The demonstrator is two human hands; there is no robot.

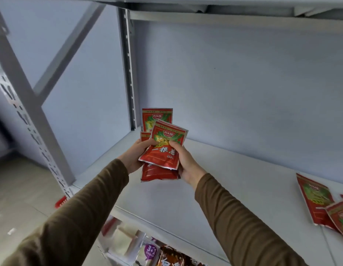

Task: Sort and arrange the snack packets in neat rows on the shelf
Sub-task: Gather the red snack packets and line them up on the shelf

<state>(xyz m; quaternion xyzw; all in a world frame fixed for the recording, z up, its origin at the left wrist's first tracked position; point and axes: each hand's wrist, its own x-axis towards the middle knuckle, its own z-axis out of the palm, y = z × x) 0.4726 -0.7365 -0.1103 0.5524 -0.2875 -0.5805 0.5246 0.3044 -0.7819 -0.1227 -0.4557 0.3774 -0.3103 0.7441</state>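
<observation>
Packets, red foil with green and yellow art: I've got a small stack (161,150) held above the white shelf (234,169), left hand (135,155) gripping its left edge, right hand (183,160) pinching the right. Long axis runs 6 to 12, top packet tipped toward 1. More packets (318,202) lie flat at 4 o'clock; bare shelf sits between.

Hidden and cut-off parts

At 3 to 4 o'clock the loose red packets (320,200) run off the right edge; the lower packets (157,172) in the stack are mostly covered; goods on the lower shelf (147,250) at 6 o'clock are blurred and cropped.
</observation>
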